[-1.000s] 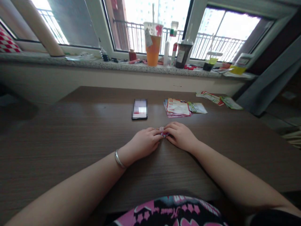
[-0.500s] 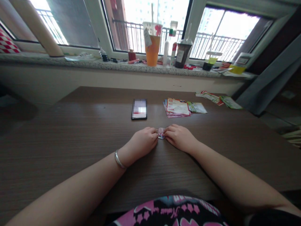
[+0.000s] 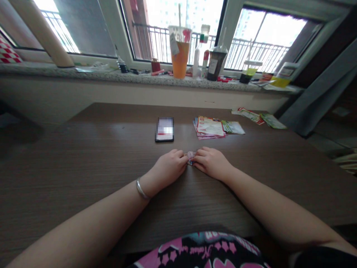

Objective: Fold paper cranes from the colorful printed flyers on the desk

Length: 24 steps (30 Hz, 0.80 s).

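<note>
A small crinkled piece of printed paper or wrapper (image 3: 190, 158), pinkish with darker marks, lies on the brown table between my hands. My left hand (image 3: 174, 163), with a silver bangle on its wrist, pinches its left side. From the right, the closed fingers of my right hand (image 3: 210, 162) grip the other side. Most of the piece is hidden under my fingertips, so its exact kind is unclear. Beyond my left hand lies a phone (image 3: 164, 129) with a blurred screen. A stack of printed leaflets (image 3: 210, 126) rests past my right hand.
More leaflets (image 3: 251, 116) lie at the table's back right. On the granite windowsill (image 3: 92, 73) stand a tall cup of orange drink (image 3: 180, 56), bottles (image 3: 199, 56), a dark drink cup (image 3: 216, 65) and a yellow-filled container (image 3: 283, 76). A grey curtain (image 3: 312, 89) hangs at right.
My fingers have drawn slightly closer together over the small piece, covering a little more of it. The phone and leaflets stay in place on the table; the view has shifted very slightly.
</note>
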Each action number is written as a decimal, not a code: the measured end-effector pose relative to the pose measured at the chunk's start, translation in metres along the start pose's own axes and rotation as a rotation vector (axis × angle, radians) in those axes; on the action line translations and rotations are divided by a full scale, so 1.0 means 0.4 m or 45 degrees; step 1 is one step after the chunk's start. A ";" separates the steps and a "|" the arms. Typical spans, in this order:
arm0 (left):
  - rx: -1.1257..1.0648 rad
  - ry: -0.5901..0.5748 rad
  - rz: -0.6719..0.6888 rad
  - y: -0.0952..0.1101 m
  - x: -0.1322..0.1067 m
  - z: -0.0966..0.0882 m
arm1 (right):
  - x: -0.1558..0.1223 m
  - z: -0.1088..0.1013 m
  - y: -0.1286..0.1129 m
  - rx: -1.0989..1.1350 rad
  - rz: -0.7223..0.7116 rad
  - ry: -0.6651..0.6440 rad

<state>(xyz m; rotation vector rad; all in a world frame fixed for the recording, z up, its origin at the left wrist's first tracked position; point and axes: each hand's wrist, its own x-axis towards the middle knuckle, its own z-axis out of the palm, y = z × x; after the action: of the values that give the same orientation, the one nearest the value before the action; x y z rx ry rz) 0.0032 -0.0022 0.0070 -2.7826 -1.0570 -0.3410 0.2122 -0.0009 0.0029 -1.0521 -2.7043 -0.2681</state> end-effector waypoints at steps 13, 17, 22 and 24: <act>-0.045 -0.003 0.057 -0.010 0.002 0.006 | -0.005 -0.002 -0.013 0.022 -0.058 0.033; 0.003 0.021 0.106 -0.011 0.001 0.008 | -0.007 0.003 -0.009 0.063 -0.026 0.053; 0.003 0.044 0.116 -0.013 0.002 0.013 | -0.006 0.000 -0.011 0.110 0.039 0.044; -0.014 0.040 0.115 -0.014 0.002 0.015 | -0.005 -0.004 -0.014 0.112 0.053 0.038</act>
<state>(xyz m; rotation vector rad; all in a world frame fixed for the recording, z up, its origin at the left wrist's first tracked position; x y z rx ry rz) 0.0010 0.0037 0.0019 -2.8134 -0.9220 -0.3785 0.2101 -0.0067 0.0033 -1.0694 -2.6385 -0.1549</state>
